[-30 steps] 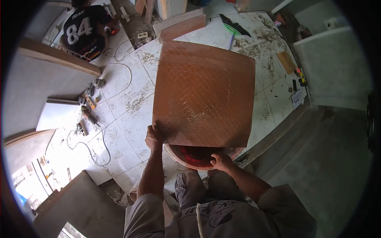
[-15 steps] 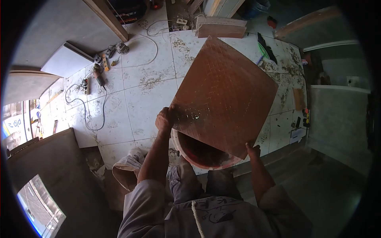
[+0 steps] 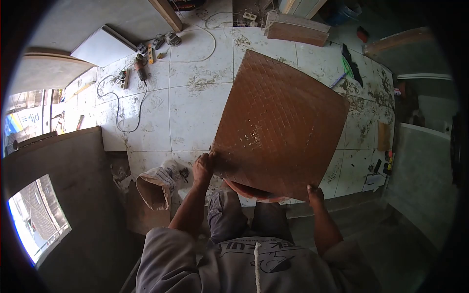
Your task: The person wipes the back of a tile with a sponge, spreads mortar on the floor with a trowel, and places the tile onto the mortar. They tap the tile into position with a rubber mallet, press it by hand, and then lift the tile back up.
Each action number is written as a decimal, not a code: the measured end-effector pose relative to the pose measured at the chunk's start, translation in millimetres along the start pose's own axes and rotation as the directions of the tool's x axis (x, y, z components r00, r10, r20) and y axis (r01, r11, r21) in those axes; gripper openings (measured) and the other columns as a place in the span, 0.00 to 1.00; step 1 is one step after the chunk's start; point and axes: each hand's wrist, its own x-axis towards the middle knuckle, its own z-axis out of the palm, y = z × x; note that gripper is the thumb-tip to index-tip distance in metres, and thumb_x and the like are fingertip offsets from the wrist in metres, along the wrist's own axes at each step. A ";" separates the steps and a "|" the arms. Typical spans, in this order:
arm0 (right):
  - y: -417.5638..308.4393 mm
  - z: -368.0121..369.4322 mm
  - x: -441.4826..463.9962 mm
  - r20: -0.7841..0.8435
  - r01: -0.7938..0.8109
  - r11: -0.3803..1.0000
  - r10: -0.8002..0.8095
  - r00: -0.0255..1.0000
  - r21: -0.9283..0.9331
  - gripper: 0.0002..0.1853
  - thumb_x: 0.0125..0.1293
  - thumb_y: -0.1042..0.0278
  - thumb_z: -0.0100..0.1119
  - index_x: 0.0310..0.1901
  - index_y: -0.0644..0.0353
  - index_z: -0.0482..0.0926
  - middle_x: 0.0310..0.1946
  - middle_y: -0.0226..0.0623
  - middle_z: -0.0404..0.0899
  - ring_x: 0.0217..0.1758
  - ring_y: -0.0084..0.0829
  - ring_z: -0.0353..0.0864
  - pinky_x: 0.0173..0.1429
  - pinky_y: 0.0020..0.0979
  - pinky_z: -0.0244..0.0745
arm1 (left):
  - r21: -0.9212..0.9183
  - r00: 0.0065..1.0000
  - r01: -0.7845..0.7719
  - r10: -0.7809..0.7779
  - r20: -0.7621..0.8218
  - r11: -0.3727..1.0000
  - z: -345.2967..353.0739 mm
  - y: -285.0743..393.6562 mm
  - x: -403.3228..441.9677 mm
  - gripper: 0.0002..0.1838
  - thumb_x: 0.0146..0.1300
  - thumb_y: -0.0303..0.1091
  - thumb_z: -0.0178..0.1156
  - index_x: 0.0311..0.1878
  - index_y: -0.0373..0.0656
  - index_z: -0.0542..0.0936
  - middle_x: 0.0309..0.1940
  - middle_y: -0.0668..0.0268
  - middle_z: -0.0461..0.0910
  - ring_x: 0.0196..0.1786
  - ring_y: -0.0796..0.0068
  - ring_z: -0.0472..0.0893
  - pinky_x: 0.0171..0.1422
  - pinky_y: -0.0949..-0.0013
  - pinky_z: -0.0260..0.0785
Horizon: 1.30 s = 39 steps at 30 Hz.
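Though askew, brown tile (image 3: pixel 283 124) in both hands (image 3: pixel 203 167) (image 3: pixel 316 194); tub (image 3: pixel 255 195) beneath

This looks like a room under construction or renovation: the white tiled floor (image 3: pixel 195 117) around the brown tile (image 3: pixel 283 122) is smeared with dirt or mortar, and bare grey walls (image 3: pixel 63 205) stand to its left and right. Left of the brown tile lies a corded power tool (image 3: pixel 140 69) among smaller tools, with an open sack (image 3: pixel 161 183) nearer the wearer. A round tub (image 3: pixel 246 191) shows partly beneath its near edge, and wooden boards (image 3: pixel 298 31) lie beyond it.
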 end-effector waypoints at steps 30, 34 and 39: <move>-293.8 125.8 -130.7 -0.006 0.999 -0.037 -0.999 -0.037 -0.039 0.38 0.59 0.58 0.61 0.67 0.61 0.54 0.69 0.51 0.49 0.71 0.50 0.50 0.73 0.44 0.48 | -0.195 0.768 0.593 -0.621 -0.154 0.781 111.4 -120.0 -306.7 0.29 0.66 0.51 0.48 0.58 0.35 0.70 0.52 0.47 0.73 0.57 0.48 0.70 0.61 0.56 0.62; -264.9 132.2 -73.3 -0.034 0.943 -0.082 -0.995 -0.098 -0.323 0.33 0.58 0.57 0.60 0.63 0.57 0.62 0.63 0.47 0.60 0.67 0.47 0.58 0.69 0.49 0.52 | -0.350 0.741 0.603 -0.666 -0.087 0.716 108.6 -126.4 -306.4 0.27 0.66 0.50 0.49 0.56 0.35 0.73 0.50 0.47 0.74 0.54 0.50 0.73 0.58 0.57 0.64; -74.6 17.9 25.6 -0.329 0.485 0.696 -0.695 0.639 -0.530 0.23 0.65 0.61 0.48 0.61 0.53 0.67 0.63 0.42 0.63 0.69 0.44 0.57 0.70 0.48 0.50 | -0.373 0.819 0.516 -0.572 -0.049 0.771 108.1 -119.1 -288.4 0.27 0.65 0.51 0.50 0.55 0.35 0.74 0.48 0.48 0.76 0.52 0.51 0.76 0.56 0.58 0.66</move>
